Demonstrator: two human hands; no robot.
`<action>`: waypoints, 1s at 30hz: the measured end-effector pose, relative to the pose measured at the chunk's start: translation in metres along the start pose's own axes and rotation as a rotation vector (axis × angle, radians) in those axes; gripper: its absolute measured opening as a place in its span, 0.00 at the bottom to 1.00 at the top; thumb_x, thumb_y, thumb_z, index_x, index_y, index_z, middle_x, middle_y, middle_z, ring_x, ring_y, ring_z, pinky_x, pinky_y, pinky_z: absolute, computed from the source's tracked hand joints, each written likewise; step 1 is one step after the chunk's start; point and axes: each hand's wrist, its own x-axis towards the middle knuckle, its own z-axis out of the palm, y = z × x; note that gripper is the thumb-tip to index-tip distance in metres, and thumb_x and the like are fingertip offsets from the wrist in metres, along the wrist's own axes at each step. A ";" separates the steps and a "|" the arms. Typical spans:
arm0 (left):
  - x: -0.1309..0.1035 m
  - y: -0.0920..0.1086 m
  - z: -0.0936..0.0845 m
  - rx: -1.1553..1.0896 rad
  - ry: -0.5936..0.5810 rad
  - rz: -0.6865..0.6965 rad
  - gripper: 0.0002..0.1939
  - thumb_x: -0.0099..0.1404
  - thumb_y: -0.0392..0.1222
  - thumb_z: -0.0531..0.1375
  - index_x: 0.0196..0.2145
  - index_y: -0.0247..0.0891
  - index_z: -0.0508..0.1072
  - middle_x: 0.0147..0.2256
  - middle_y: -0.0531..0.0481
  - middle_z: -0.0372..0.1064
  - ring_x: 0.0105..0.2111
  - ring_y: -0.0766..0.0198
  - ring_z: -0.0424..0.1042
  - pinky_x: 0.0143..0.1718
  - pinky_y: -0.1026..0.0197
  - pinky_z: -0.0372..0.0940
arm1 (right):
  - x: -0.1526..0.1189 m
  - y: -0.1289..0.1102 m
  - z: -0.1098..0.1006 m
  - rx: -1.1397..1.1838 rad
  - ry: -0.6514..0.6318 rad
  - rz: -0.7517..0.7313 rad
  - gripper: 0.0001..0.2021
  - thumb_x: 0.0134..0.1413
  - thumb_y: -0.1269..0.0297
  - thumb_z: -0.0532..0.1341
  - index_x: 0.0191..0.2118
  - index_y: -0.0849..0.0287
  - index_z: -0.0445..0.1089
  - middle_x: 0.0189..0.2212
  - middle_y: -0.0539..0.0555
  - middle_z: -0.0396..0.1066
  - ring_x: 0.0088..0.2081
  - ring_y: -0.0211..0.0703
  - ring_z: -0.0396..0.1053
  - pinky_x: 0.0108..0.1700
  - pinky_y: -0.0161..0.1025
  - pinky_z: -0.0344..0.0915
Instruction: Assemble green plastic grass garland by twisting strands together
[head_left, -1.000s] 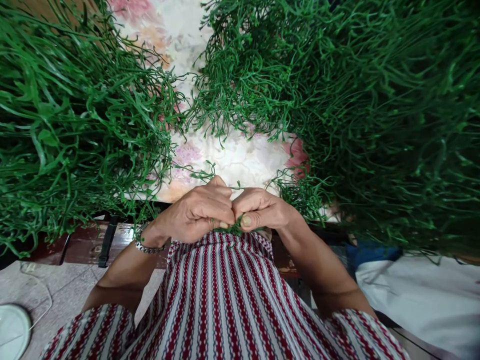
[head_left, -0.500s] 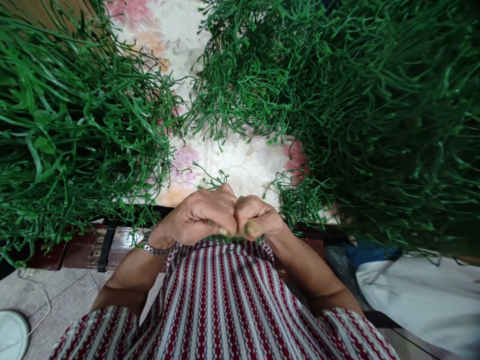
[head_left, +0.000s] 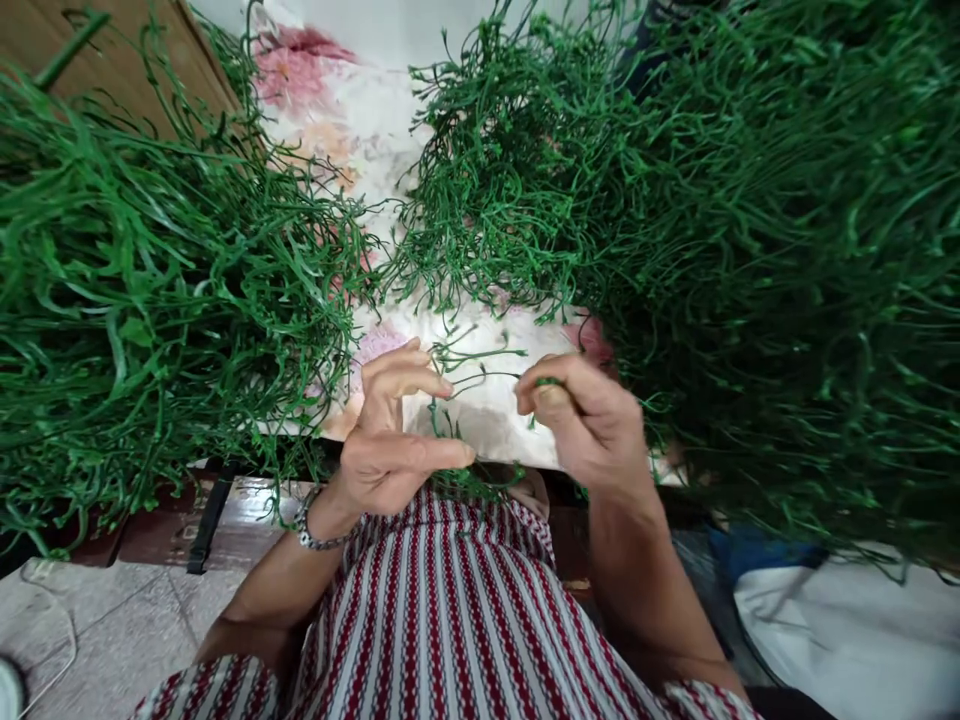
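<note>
Striped red-and-white shirt [head_left: 450, 600], deep green stems [head_left: 750, 250], pink-flowered white tablecloth [head_left: 375, 120].

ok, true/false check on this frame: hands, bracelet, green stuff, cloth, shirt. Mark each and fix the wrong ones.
1. The left hand has its thumb and index finger spread apart. True.
2. The bracelet is on the right wrist. False: the bracelet is on the left wrist.
3. The right hand pinches a green stem. True.
4. The two hands are pressed together. False: there is a gap between them.
5. The left pile and right pile flank bare flowered cloth. True.
6. The shirt is plain blue. False: the shirt has red and white stripes.
</note>
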 end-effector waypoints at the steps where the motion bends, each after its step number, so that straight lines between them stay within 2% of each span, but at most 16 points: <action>1: -0.001 0.001 0.002 0.002 0.034 0.007 0.08 0.57 0.43 0.60 0.21 0.52 0.74 0.38 0.51 0.62 0.49 0.57 0.59 0.52 0.42 0.57 | 0.000 0.000 0.003 -0.087 -0.013 -0.033 0.07 0.59 0.66 0.52 0.36 0.61 0.67 0.26 0.51 0.68 0.27 0.34 0.66 0.30 0.33 0.61; 4: -0.001 0.005 0.005 0.035 0.038 -0.019 0.09 0.54 0.44 0.62 0.18 0.51 0.73 0.39 0.52 0.61 0.49 0.58 0.59 0.51 0.42 0.58 | 0.001 -0.002 0.016 -0.246 -0.050 -0.154 0.08 0.58 0.68 0.54 0.42 0.61 0.66 0.34 0.55 0.71 0.35 0.37 0.69 0.36 0.34 0.64; 7: 0.001 0.009 0.006 0.067 -0.031 -0.042 0.10 0.54 0.43 0.63 0.17 0.51 0.73 0.39 0.53 0.60 0.49 0.58 0.58 0.52 0.43 0.59 | 0.003 -0.002 0.028 -0.319 -0.097 -0.246 0.10 0.56 0.66 0.55 0.43 0.62 0.65 0.32 0.55 0.70 0.32 0.37 0.68 0.33 0.34 0.64; 10: 0.000 0.013 0.005 0.083 -0.094 -0.019 0.08 0.57 0.41 0.60 0.23 0.54 0.74 0.41 0.53 0.60 0.50 0.58 0.58 0.53 0.42 0.58 | 0.005 0.000 0.034 -0.331 -0.067 -0.314 0.06 0.56 0.67 0.54 0.38 0.62 0.65 0.25 0.52 0.67 0.27 0.35 0.64 0.28 0.33 0.61; 12: -0.002 0.016 0.003 0.111 -0.080 -0.039 0.06 0.58 0.43 0.58 0.31 0.54 0.74 0.43 0.51 0.60 0.51 0.56 0.58 0.52 0.42 0.57 | 0.004 0.002 0.033 -0.347 -0.035 -0.345 0.05 0.56 0.70 0.53 0.36 0.62 0.65 0.25 0.52 0.67 0.26 0.35 0.63 0.28 0.33 0.60; 15: -0.001 0.021 -0.003 0.124 0.020 -0.183 0.12 0.61 0.48 0.54 0.40 0.46 0.71 0.40 0.46 0.62 0.46 0.55 0.62 0.46 0.46 0.60 | 0.002 0.006 0.030 -0.471 -0.019 -0.363 0.06 0.55 0.71 0.53 0.35 0.62 0.66 0.24 0.51 0.65 0.25 0.35 0.62 0.27 0.33 0.58; 17: 0.004 0.022 -0.006 0.118 0.036 -0.317 0.12 0.63 0.48 0.52 0.38 0.41 0.71 0.34 0.47 0.65 0.39 0.58 0.64 0.40 0.52 0.61 | 0.000 0.008 0.030 -0.569 0.004 -0.385 0.06 0.54 0.72 0.54 0.36 0.62 0.67 0.22 0.50 0.64 0.25 0.35 0.60 0.26 0.34 0.56; 19: 0.010 0.020 -0.006 0.091 -0.062 -0.464 0.11 0.63 0.45 0.53 0.29 0.37 0.70 0.27 0.49 0.64 0.31 0.63 0.63 0.33 0.58 0.59 | -0.002 0.010 0.032 -0.634 0.033 -0.423 0.07 0.52 0.73 0.55 0.37 0.61 0.68 0.22 0.50 0.63 0.24 0.36 0.60 0.26 0.35 0.55; 21: 0.014 0.016 -0.003 -0.004 -0.187 -0.617 0.15 0.62 0.45 0.54 0.21 0.36 0.65 0.22 0.53 0.58 0.25 0.67 0.59 0.27 0.62 0.55 | -0.003 0.010 0.035 -0.682 0.048 -0.451 0.09 0.52 0.74 0.53 0.37 0.61 0.68 0.21 0.49 0.62 0.23 0.36 0.58 0.26 0.35 0.55; 22: 0.015 0.014 -0.002 -0.074 -0.211 -0.680 0.16 0.62 0.45 0.54 0.19 0.36 0.63 0.20 0.54 0.54 0.24 0.68 0.56 0.25 0.63 0.53 | -0.003 0.009 0.037 -0.707 0.049 -0.462 0.10 0.52 0.74 0.52 0.38 0.61 0.68 0.20 0.49 0.61 0.23 0.36 0.58 0.26 0.35 0.55; 25: 0.013 0.008 0.004 -0.253 -0.102 -0.794 0.15 0.59 0.45 0.58 0.19 0.36 0.63 0.20 0.56 0.51 0.23 0.70 0.53 0.24 0.64 0.50 | -0.004 0.007 0.040 -0.766 0.045 -0.499 0.13 0.52 0.74 0.50 0.41 0.64 0.68 0.20 0.50 0.62 0.23 0.36 0.58 0.26 0.35 0.55; 30: 0.009 0.003 0.011 -0.356 0.131 -0.834 0.05 0.51 0.38 0.64 0.25 0.36 0.70 0.24 0.55 0.61 0.26 0.70 0.58 0.27 0.66 0.55 | -0.006 0.007 0.043 -0.792 0.002 -0.502 0.14 0.52 0.75 0.51 0.44 0.67 0.66 0.21 0.50 0.65 0.24 0.37 0.62 0.28 0.36 0.59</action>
